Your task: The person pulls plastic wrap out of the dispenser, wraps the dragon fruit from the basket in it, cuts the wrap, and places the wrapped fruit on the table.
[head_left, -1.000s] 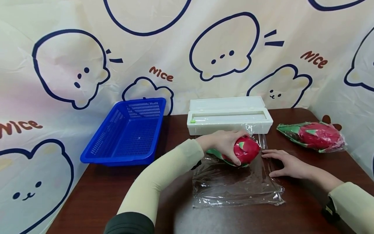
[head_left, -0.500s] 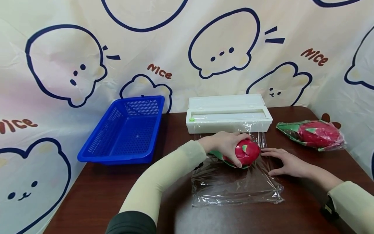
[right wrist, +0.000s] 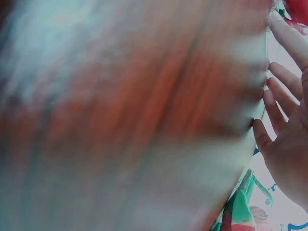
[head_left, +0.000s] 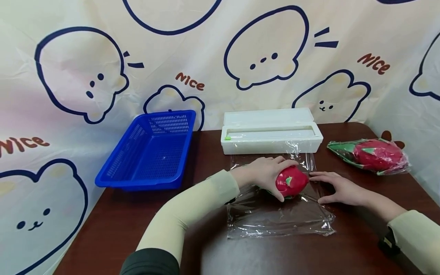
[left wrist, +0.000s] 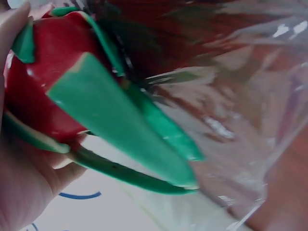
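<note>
My left hand (head_left: 262, 173) grips a red dragon fruit (head_left: 292, 181) from its left side, thumb toward me and fingers over the far side. Long green scales (left wrist: 110, 115) stick out from it in the left wrist view, over the clear film. Beneath the fruit a sheet of cling film (head_left: 275, 223) lies on the table, running out from a white wrap dispenser (head_left: 271, 146) with its lid raised. Just right of the fruit, my right hand (head_left: 343, 190) rests its fingertips at the film's right edge, fingers spread and holding nothing.
A second dragon fruit (head_left: 374, 156), wrapped in film, lies at the table's right side. To the left stands a blue plastic basket (head_left: 137, 183) with slotted walls. A patterned cloth (head_left: 213, 49) hangs behind the brown table (head_left: 254, 256).
The dragon fruit has tipped slightly in my left hand, and its green scales, seen earlier on the left, are now mostly hidden. My right hand has stayed at the film's edge.
</note>
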The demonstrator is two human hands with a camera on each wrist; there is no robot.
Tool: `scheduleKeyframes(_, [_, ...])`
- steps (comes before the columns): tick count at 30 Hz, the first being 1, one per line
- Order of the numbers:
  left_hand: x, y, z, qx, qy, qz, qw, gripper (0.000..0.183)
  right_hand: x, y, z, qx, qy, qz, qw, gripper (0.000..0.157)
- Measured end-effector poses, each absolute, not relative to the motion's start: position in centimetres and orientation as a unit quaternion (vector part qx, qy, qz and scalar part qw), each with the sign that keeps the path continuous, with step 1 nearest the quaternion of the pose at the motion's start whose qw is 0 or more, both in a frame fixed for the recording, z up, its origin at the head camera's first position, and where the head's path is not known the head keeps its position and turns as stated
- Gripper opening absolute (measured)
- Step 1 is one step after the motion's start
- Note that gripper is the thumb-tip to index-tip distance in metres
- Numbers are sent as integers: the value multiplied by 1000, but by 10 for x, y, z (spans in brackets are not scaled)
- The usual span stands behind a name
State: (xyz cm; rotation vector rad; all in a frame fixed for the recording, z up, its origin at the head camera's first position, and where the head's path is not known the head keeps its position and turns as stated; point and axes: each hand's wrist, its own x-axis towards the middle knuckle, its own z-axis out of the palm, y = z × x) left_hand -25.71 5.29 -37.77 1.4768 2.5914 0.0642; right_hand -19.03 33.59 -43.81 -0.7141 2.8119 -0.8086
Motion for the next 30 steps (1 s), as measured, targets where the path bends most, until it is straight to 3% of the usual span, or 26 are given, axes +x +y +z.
scheduleKeyframes(6, [-266,46,-382,490,859,101,109,114,-191,340,-430,-222,929,-287,71,65])
scheduleKeyframes(16, [-268,21,-372,506,842,158,102,110,-174,342,-408,-220,930,-294,8,52])
scheduleKeyframes(20, [-261,-10,-367,511,826,227,69,88,-157,341,-412,-272,909,-317,-4,39])
scheduleKeyframes(24, [-250,-45,-373,529,798,287,34,58,-142,339,-419,-337,860,-382,41,29])
scheduleKeyframes(30, [-221,-86,-392,535,787,294,90,34,-131,335,-426,-375,816,-430,96,23])
